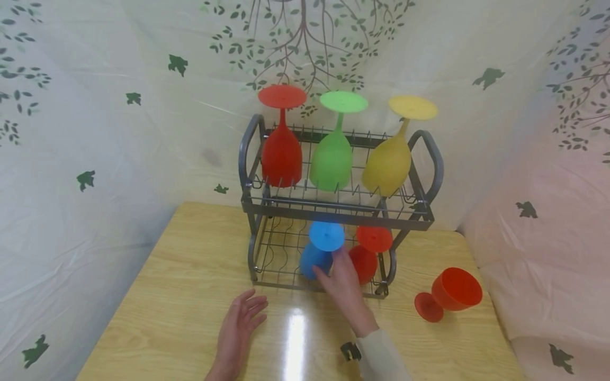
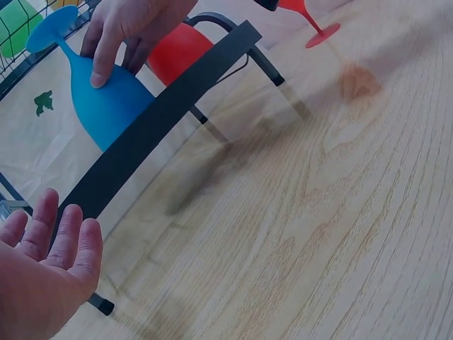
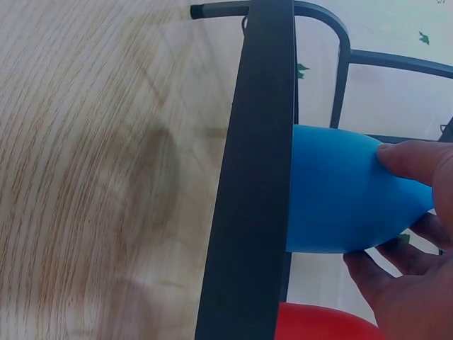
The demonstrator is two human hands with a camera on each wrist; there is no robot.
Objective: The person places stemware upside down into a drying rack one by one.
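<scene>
Blue goblet gripped in the lower tier of a wire rack

The rack (image 1: 431, 159) holds red, green and yellow goblets upturned above; below, a blue goblet (image 1: 320, 248) is grasped by the right hand (image 1: 344, 286), beside a red goblet (image 1: 369, 253). Its stem is tilted, foot uppermost, bowl down. The left hand (image 1: 238, 328) is held with fingers released over the table (image 1: 181, 296).

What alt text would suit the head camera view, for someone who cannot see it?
A person's right hand holds an upturned blue goblet on the lower shelf of a two-tier wire rack, beside a red goblet. Red, green and yellow goblets stand inverted above; the left hand rests open on the wooden table, where another red goblet lies.
</scene>
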